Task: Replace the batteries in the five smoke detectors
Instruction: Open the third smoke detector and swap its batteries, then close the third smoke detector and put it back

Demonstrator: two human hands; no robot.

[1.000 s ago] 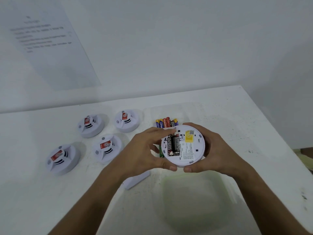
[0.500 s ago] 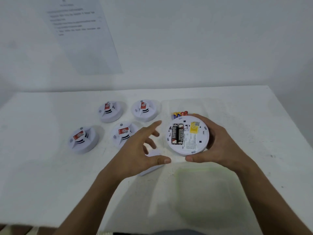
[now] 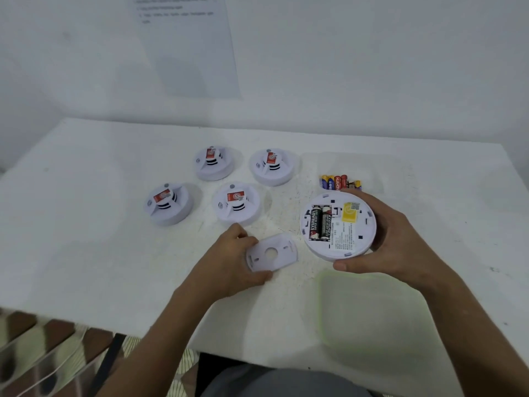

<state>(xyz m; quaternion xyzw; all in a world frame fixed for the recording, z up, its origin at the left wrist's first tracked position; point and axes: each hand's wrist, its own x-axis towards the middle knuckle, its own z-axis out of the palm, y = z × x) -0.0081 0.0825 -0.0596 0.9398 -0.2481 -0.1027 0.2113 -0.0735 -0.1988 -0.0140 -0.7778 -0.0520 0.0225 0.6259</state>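
My right hand (image 3: 400, 242) grips a white smoke detector (image 3: 339, 224) turned back side up, with two black batteries (image 3: 320, 223) in its open compartment and a yellow label beside them. My left hand (image 3: 229, 259) pinches the detector's white back cover (image 3: 272, 252), thumb below and fingers above, just over the table (image 3: 86, 224). Several loose batteries (image 3: 340, 182) lie in a row behind the held detector. Further left, several white detectors with red stickers sit face up, among them the nearest (image 3: 236, 203), the leftmost (image 3: 167, 202) and a far one (image 3: 272, 166).
A printed sheet (image 3: 186, 44) hangs on the wall behind the table. The table's front edge runs under my forearms, with a patterned floor (image 3: 43, 353) below at the left. A faint greenish patch (image 3: 372, 310) marks the table surface near my right forearm.
My left hand left the detector, moved down-left and picked up the back cover. The right hand still holds the detector. The head view shifted, showing more table to the left.
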